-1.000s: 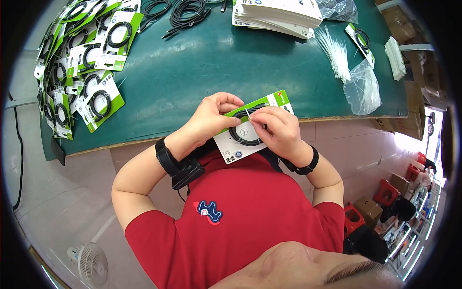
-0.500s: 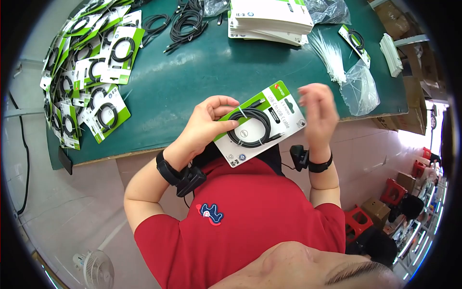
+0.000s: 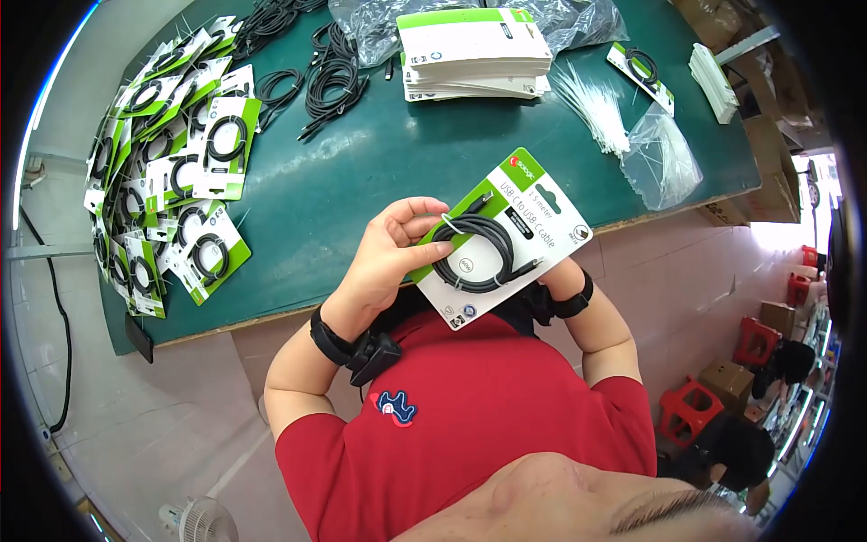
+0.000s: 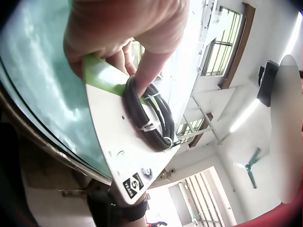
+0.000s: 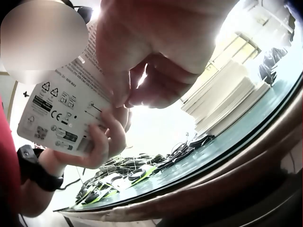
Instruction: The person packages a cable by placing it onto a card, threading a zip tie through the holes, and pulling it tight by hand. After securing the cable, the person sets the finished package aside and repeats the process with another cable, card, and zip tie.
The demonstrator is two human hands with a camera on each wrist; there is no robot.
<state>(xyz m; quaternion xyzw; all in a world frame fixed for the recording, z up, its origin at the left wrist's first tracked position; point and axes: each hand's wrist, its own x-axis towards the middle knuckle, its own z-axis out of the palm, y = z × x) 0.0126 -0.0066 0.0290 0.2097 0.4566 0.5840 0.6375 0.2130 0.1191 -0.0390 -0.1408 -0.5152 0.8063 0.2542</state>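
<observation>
My left hand holds a retail card printed for a USB-C cable, thumb on the front and fingers behind. A coiled black cable lies on its face, bound by small pale ties. In the left wrist view, the left thumb presses against the coil. My right hand is behind the card, mostly hidden in the head view. The right wrist view shows its thumb and fingertips drawn together close to the card's printed back; I cannot tell whether they pinch anything.
Many finished cable cards are heaped at the left of the green table. Loose black cables, a stack of cards, white cable ties and a plastic bag lie along the far side. One carded cable lies far right.
My right hand has left the front of the card, swung out to the right, and gone behind it. The left hand keeps its hold; the card now faces the head camera fully.
</observation>
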